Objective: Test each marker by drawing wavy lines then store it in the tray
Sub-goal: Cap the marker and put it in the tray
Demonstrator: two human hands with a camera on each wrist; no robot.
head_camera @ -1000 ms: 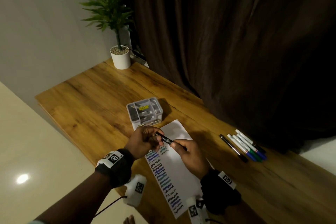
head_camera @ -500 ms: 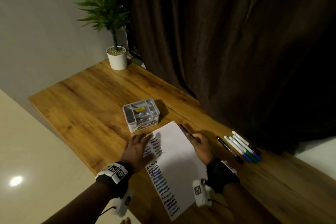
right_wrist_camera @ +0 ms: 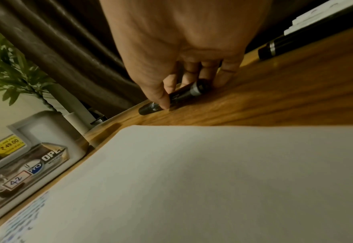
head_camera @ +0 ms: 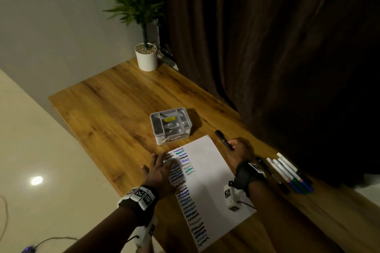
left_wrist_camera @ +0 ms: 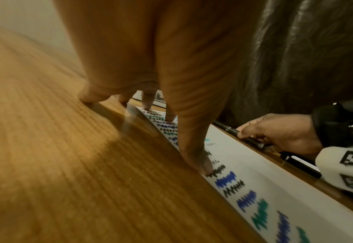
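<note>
A white sheet of paper [head_camera: 207, 178] with columns of wavy lines lies on the wooden table [head_camera: 115, 113]. My left hand [head_camera: 162, 168] presses spread fingers on its left edge, seen as fingertips [left_wrist_camera: 200, 166] on the paper [left_wrist_camera: 254, 166]. My right hand [head_camera: 238, 150] holds a black marker [head_camera: 223, 139] lying on the wood beside the paper's right edge; thumb and fingers pinch the marker [right_wrist_camera: 171, 98]. The grey compartment tray [head_camera: 170, 125] stands just beyond the paper's top. Several more markers [head_camera: 287, 172] lie in a row at the right.
A potted plant [head_camera: 146, 55] stands at the table's far corner. A dark curtain [head_camera: 267, 47] hangs along the table's right side. The tray [right_wrist_camera: 26, 164] sits close to the paper's top left corner. The table's left edge drops to a pale floor [head_camera: 30, 150].
Both hands held the black marker over the paper a second ago. The left hand then went flat on the paper, and the right hand carried the marker right, down onto the wood.
</note>
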